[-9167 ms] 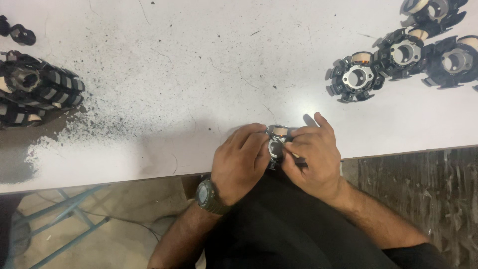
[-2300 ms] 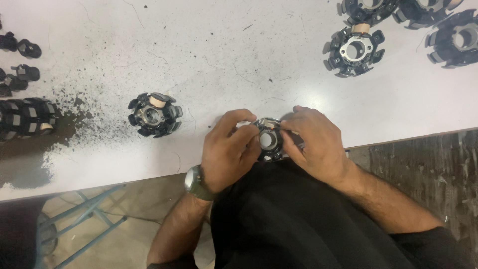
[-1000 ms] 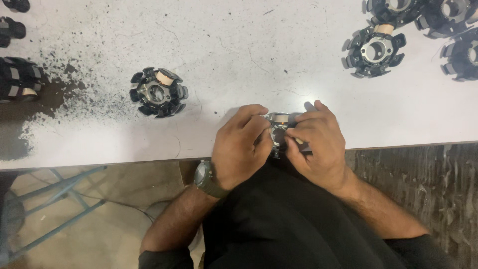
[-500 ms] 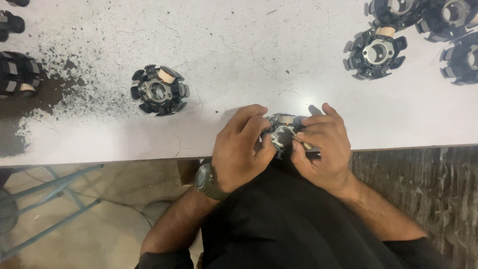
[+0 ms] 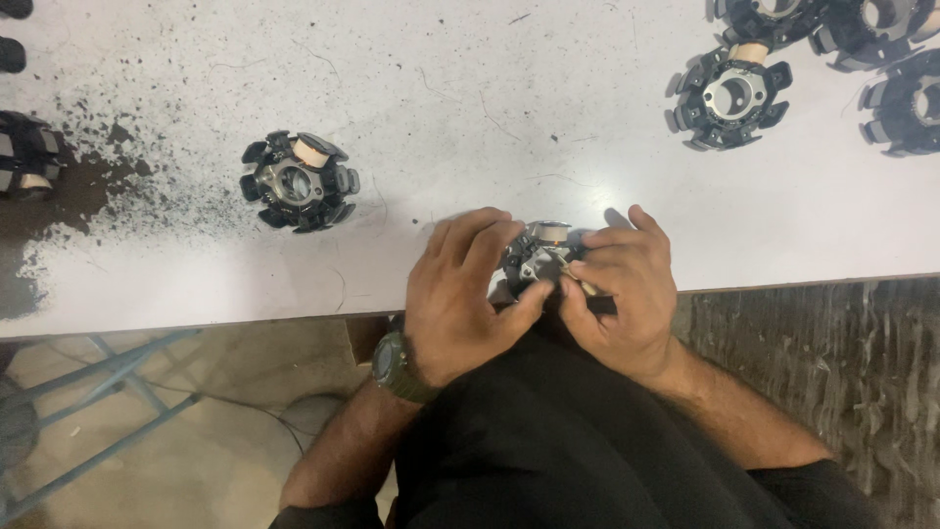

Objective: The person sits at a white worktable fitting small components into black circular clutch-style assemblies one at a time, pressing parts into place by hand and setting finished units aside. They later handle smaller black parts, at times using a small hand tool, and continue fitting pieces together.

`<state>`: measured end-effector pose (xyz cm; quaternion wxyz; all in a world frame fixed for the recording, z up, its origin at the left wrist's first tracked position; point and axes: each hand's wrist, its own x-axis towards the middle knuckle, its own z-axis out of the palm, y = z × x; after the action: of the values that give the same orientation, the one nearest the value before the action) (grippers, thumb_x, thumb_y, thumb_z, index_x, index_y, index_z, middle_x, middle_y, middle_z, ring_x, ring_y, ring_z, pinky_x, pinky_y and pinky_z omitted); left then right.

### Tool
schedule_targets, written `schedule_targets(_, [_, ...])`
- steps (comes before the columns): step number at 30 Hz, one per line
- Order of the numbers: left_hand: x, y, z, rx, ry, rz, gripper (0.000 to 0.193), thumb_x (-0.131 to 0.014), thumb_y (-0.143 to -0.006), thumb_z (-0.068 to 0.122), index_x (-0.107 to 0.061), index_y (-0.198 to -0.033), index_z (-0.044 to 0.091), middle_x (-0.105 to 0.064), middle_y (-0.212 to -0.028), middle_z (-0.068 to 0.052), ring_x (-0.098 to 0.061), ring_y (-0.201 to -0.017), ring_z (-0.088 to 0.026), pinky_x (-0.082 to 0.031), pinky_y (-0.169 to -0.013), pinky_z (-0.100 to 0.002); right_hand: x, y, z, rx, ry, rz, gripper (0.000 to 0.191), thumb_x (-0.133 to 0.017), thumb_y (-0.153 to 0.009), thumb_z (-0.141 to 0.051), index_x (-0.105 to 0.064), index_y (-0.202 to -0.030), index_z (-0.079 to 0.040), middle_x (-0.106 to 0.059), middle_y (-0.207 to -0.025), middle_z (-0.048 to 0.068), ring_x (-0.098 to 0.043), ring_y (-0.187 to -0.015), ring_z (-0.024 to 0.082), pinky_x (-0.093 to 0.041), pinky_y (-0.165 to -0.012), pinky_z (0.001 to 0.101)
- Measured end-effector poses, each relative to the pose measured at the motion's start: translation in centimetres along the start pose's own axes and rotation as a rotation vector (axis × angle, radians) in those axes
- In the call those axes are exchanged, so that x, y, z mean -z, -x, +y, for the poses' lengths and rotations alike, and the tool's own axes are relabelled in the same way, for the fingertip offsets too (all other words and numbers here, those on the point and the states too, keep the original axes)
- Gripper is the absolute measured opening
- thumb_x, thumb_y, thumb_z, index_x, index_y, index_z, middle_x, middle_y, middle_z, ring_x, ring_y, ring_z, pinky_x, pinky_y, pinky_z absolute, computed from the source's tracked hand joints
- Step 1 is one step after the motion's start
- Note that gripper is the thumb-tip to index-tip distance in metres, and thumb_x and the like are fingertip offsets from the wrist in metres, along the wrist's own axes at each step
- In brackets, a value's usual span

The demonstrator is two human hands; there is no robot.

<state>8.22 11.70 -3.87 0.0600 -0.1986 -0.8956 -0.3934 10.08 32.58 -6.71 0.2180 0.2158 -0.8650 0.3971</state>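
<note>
The head camera looks straight down on a white table [image 5: 548, 118], scuffed and speckled with dark grit that lies thickest toward the left edge of the frame. Just below centre, at the table's near edge, both hands close on one small round part [image 5: 537, 263] — a black ring with a metal middle and a pale coil showing at its top. The left hand [image 5: 462, 294], a dark watch [image 5: 394, 364] on its wrist, curls over the part's left side with the thumb pressed in from below. The right hand [image 5: 627, 294] grips the right side, fingers folded tight together against it, and something thin and pale sticks out by the thumb — too small to make out. A second ring part [image 5: 299, 182] lies alone on the table at centre left, well apart from the hands. Several more [image 5: 729, 95] sit grouped in the upper right corner, and another [image 5: 27, 167] is cut off by the left edge. Black clothing fills the bottom of the frame.
</note>
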Motion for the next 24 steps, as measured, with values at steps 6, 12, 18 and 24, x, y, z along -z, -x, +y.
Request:
schedule_targets(6, [0.3, 1.1, -0.2, -0.085, -0.028, -0.058, 0.094, -0.089, -0.077, 0.038, -0.042, -0.149, 0.000, -0.059, -0.138, -0.019, -0.060, -0.124, -0.035, -0.049, -0.104, -0.049, -0.1, 0.2, -0.1, 0.005, 0.036, -0.020, 0.025, -0.080, -0.082, -0.001, -0.063, -0.099, -0.006, -0.067, -0.094, 0.008, -0.067, -0.108, 0.031, -0.039, -0.118, 0.0600])
schedule_targets(12, [-0.6, 1.8, -0.7, -0.084, -0.059, -0.037, 0.101, -0.091, -0.076, 0.042, -0.039, -0.152, 0.002, -0.058, -0.142, -0.017, -0.057, -0.130, -0.034, -0.047, -0.108, -0.050, -0.2, 0.2, -0.2, -0.006, 0.031, -0.006, 0.025, -0.080, -0.083, 0.000, -0.063, -0.100, -0.006, -0.067, -0.094, 0.008, -0.067, -0.108, 0.031, -0.040, -0.119, 0.0592])
schedule_targets(18, [-1.0, 1.9, -0.9, -0.056, -0.075, -0.059, 0.103, -0.091, -0.073, 0.043, -0.039, -0.152, 0.003, -0.058, -0.140, -0.018, -0.055, -0.129, -0.035, -0.046, -0.106, -0.051, -0.2, 0.1, -0.2, 0.009, 0.044, -0.044, 0.025, -0.080, -0.084, 0.000, -0.062, -0.101, -0.006, -0.067, -0.094, 0.008, -0.066, -0.108, 0.030, -0.040, -0.119, 0.0595])
schedule_targets(24, [-1.1, 2.1, -0.9, -0.041, -0.071, -0.064, 0.104, -0.092, -0.073, 0.042, -0.038, -0.153, 0.004, -0.058, -0.141, -0.016, -0.056, -0.130, -0.034, -0.046, -0.106, -0.050, -0.2, 0.0, -0.3, 0.011, 0.061, -0.052, 0.026, -0.080, -0.085, 0.001, -0.062, -0.102, -0.006, -0.066, -0.095, 0.008, -0.067, -0.107, 0.029, -0.039, -0.120, 0.0607])
